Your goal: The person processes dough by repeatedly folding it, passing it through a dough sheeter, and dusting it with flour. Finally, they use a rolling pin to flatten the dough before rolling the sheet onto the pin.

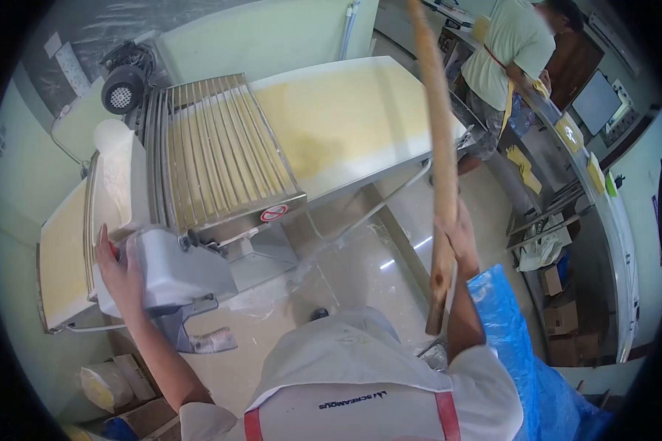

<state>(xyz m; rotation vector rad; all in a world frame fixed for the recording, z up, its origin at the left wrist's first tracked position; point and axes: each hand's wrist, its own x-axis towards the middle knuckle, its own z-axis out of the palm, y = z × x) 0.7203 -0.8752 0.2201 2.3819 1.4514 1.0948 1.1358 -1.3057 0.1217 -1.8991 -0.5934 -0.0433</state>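
Note:
On the left, my left hand (123,273) lies against the grey end housing (173,268) of a dough sheeter, its fingers stretched out beside a small red button (115,252). In my right hand (460,237) is a long wooden rolling pin (438,132), held nearly upright with its lower end just below my grip. A metal bar guard (221,147) covers part of the sheeter. The sheeter's pale belt (346,110) runs away to the right, dusted yellow. A white trough (118,173) with pale powder inside sits above the rollers.
Another person (507,59) stands at a long counter (603,213) at upper right, hands on yellow sheets. Blue plastic sheeting (504,316) hangs close by my right arm. Cardboard boxes (563,320) fill the shelf under the counter. A motor (125,88) stands behind the guard.

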